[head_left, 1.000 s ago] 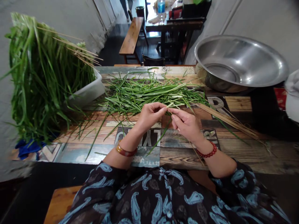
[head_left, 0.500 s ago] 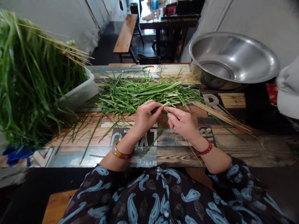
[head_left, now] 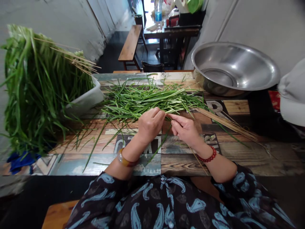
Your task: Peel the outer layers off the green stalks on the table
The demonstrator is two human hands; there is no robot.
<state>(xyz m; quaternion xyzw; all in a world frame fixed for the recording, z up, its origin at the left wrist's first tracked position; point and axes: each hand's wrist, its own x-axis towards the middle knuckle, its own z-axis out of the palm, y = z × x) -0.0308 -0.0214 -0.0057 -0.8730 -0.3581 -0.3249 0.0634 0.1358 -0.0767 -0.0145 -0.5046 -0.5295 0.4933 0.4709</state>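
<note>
My left hand (head_left: pixel 151 124) is closed in a pinch at the near edge of a pile of garlic chives (head_left: pixel 145 99). A pale stem end shows at its fingertips, and most of what it grips is hidden. Almost touching it, my right hand (head_left: pixel 185 128) is closed around a thin bamboo skewer (head_left: pixel 199 160), whose lower end sticks out under the palm toward me. The skewer's tip is too small to make out between the fingers. Loose chive leaves lie on the table under and beside my left forearm.
A white plastic bin (head_left: pixel 85 98) heaped with chives stands left, with several skewers on top. More bamboo skewers (head_left: pixel 226 122) lie to the right on the patterned wooden table (head_left: pixel 186 162). Behind them is a large steel basin (head_left: pixel 235 66). A bench (head_left: pixel 131 43) stands farther off.
The view has tilted up slightly. My left hand has turned so that its back shows more and its fingers close in further; my right hand keeps nearly the same pose.
</note>
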